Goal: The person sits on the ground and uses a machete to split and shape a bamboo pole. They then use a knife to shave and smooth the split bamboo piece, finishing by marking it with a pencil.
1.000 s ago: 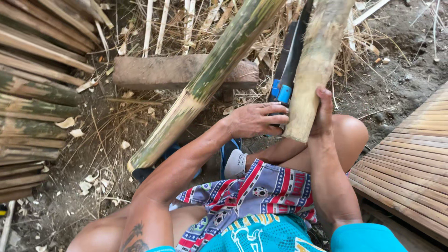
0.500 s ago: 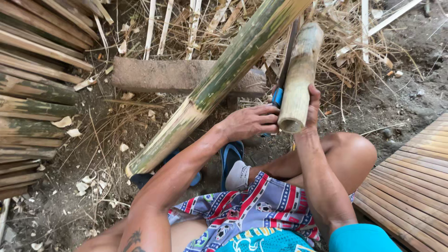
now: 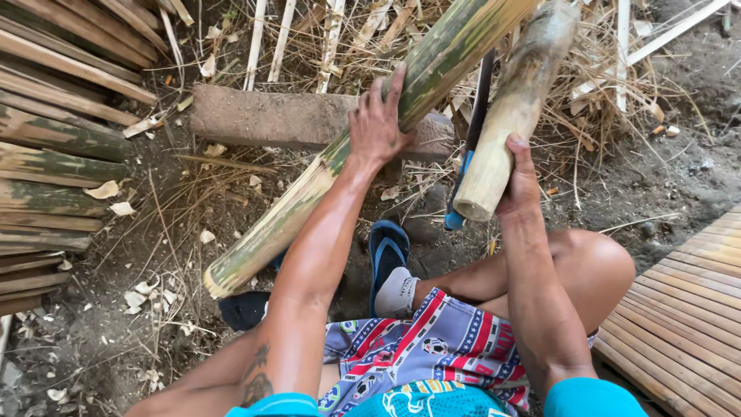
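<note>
Outdoors, on bare dirt ground (image 3: 656, 177) strewn with dry straw, a long green bamboo pole (image 3: 363, 147) is seen lying at a slant, its cut lower end near the seated person's feet and its upper part running out of view at the top. The left hand (image 3: 378, 123) is laid flat on top of this pole about midway along, fingers (image 3: 386, 89) spread and extended rather than wrapped around it. A shorter, pale wooden club (image 3: 513, 108) is gripped near its lower end by the right hand (image 3: 521, 181), whose fingers are closed around it with the thumb pressed along its side; the club is held tilted, just right of the pole. Between pole and club a dark blade with a blue handle (image 3: 463, 193) is seen standing nearly upright; what supports it cannot be told. Behind the pole a weathered log (image 3: 293, 116) lies crosswise on the ground. Split bamboo pieces (image 3: 54, 147) are stacked at the left, and a platform of bamboo slats (image 3: 687, 309) is visible at the right. A blue sandal (image 3: 386, 247) is worn on one foot.
</note>
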